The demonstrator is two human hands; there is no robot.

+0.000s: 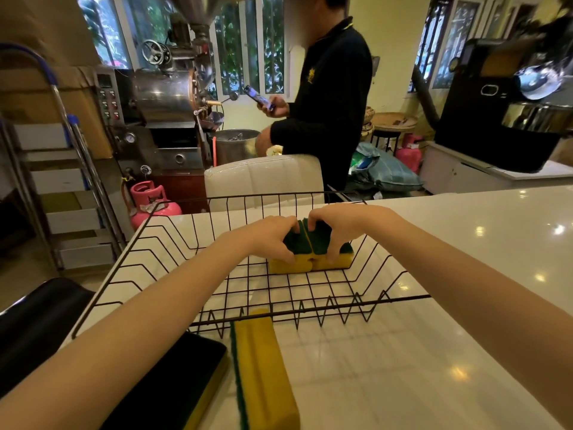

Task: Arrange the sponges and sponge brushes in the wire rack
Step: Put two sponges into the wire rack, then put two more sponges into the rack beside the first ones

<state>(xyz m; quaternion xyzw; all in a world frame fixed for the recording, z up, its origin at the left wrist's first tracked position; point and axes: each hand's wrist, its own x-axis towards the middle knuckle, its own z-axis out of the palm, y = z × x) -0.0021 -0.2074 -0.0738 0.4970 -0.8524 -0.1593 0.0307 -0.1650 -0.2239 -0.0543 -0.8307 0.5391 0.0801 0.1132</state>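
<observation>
A black wire rack (161, 243) stands on the white counter. Inside it, toward the far right, two yellow sponges with green scouring tops (310, 245) sit side by side. My left hand (273, 237) grips the left sponge and my right hand (335, 231) grips the right one, pressing them together. A third yellow and green sponge (263, 370) lies on the counter just outside the rack's near edge. A dark-topped sponge (173, 386) with a yellow edge lies at its left, partly under my left forearm.
A white chair back (263, 178) stands behind the rack, and a person in dark clothes (328, 97) holds a phone beyond it. A pink gas cylinder (152, 203) and a metal machine (161, 113) stand at the far left. The white counter (465, 274) stretches right.
</observation>
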